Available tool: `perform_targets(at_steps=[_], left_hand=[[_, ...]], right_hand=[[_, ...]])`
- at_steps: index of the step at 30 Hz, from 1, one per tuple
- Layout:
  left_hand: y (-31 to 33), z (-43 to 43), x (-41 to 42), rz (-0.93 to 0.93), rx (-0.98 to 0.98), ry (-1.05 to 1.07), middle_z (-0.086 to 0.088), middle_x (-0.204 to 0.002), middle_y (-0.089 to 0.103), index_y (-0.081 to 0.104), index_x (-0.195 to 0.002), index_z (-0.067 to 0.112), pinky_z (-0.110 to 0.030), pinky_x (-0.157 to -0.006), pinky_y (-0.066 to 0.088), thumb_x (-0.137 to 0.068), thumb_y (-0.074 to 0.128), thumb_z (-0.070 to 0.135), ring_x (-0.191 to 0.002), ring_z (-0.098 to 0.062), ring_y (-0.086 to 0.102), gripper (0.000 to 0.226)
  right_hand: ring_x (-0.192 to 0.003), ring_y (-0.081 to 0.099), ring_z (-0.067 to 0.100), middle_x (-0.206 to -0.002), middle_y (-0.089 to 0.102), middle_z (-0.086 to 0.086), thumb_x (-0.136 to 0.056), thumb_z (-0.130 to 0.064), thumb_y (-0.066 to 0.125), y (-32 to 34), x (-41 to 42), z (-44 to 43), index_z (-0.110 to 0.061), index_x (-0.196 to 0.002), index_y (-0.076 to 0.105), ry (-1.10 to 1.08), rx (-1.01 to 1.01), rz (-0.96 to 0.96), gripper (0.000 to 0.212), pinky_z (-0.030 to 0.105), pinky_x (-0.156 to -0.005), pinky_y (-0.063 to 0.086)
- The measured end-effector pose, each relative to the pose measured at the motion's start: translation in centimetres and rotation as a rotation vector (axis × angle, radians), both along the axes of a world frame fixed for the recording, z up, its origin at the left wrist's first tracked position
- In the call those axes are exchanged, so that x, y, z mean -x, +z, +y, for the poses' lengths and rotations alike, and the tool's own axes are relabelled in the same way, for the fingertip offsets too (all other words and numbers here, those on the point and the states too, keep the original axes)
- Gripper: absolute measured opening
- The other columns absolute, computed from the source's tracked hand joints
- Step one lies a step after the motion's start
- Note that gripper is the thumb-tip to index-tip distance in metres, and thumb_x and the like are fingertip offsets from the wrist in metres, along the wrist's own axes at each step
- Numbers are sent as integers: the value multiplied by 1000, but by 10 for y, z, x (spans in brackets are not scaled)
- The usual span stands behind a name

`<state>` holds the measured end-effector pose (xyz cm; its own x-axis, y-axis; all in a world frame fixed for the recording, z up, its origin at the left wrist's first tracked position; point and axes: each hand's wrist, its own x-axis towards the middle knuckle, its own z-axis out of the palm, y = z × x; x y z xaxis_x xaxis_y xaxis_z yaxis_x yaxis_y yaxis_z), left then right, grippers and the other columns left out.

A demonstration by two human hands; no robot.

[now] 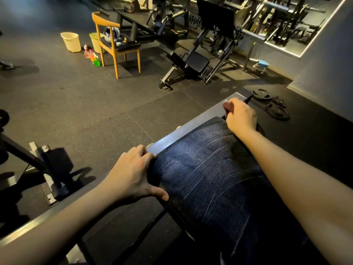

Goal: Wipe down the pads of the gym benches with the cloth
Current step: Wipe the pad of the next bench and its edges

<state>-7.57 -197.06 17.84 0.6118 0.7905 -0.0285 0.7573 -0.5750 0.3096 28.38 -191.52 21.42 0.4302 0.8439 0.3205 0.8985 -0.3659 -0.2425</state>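
Note:
A long dark leather bench pad [206,169] runs from the bottom right up toward the middle, with wet streaks across its top. My left hand [133,175] grips the pad's left edge, thumb on top and fingers curled over the side by the grey metal frame [193,123]. My right hand [241,115] is at the pad's far end, closed round a small dark reddish-brown cloth [228,107] that is mostly hidden under my fingers.
Black weight plates [271,104] lie on the rubber floor past the bench's far end. A wooden chair [116,44] with things on it, two buckets [71,42] and spray bottles [92,55] stand at the back left. Black gym machines [196,60] fill the back; a machine base [47,169] sits at left.

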Motion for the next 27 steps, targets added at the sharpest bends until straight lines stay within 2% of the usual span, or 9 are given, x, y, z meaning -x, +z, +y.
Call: perform_targets(at_steps=[5, 10, 12, 15, 18, 21, 23, 26, 27], left_hand=[[-3, 0, 1, -26, 8, 1, 5, -102, 43, 65, -123, 21, -36, -87, 46, -31, 46, 107, -98, -23, 51, 127], [-3, 0, 2, -47, 30, 0, 5, -106, 46, 65, -122, 22, -37, -90, 46, -29, 48, 107, -100, -20, 51, 127], [-2, 1, 2, -54, 35, -5, 4, -107, 48, 65, -122, 22, -38, -92, 47, -29, 48, 106, -101, -20, 51, 127], [-2, 1, 2, -50, 37, -11, 3, -108, 49, 65, -124, 21, -39, -93, 47, -29, 48, 106, -102, -21, 52, 128], [-1, 1, 2, -46, 34, -13, 2, -108, 50, 65, -125, 20, -39, -93, 47, -30, 47, 106, -102, -21, 53, 129], [1, 2, 1, -12, 24, -20, 3, -110, 49, 64, -125, 22, -35, -93, 46, -30, 46, 106, -103, -21, 52, 128], [0, 2, 1, -13, 27, -13, 4, -110, 47, 63, -124, 24, -35, -94, 45, -30, 46, 105, -104, -20, 51, 126], [-2, 2, 2, -28, 31, -7, 4, -110, 48, 63, -123, 23, -36, -95, 45, -29, 48, 105, -104, -19, 51, 125], [-2, 3, 2, -29, 28, -7, 4, -110, 48, 63, -123, 23, -37, -95, 45, -29, 48, 105, -104, -20, 51, 125]], right_hand=[[-93, 62, 42, -100, 66, 13, -86, -15, 61, -29, 17, -19, -17, -97, 52, 110, 50, 58, 15, 39, -69, 39], [-103, 64, 44, -109, 70, 20, -98, -15, 59, -36, 32, -47, -19, -115, 53, 94, 12, 197, 19, 47, -85, 50], [-107, 67, 35, -115, 71, 12, -96, -10, 60, -38, 50, -60, -25, -122, 55, 277, 33, 220, 29, 43, -95, 53], [-119, 63, 14, -128, 63, -13, -89, -4, 55, -35, 79, -90, -35, -131, 54, 777, 105, 172, 53, 24, -106, 44], [-140, 49, 14, -148, 55, -4, -82, 1, 42, -34, 59, -88, -26, -139, 55, 1036, 109, -77, 64, 29, -121, 33], [-127, 59, 25, -135, 64, -2, -85, 2, 43, -22, 6, -65, -33, -121, 63, 565, 58, 61, 54, 43, -110, 45], [-119, 62, 32, -123, 70, 4, -85, 4, 48, -22, -20, -49, -28, -114, 69, 173, 70, 232, 48, 39, -105, 47], [-103, 63, 31, -105, 70, 10, -86, -13, 66, -30, -16, -28, -14, -103, 67, -33, 4, 447, 17, 35, -89, 46], [-99, 61, 30, -104, 67, 11, -85, -22, 71, -31, -10, -21, -12, -99, 64, -62, -14, 461, 19, 35, -86, 44]])
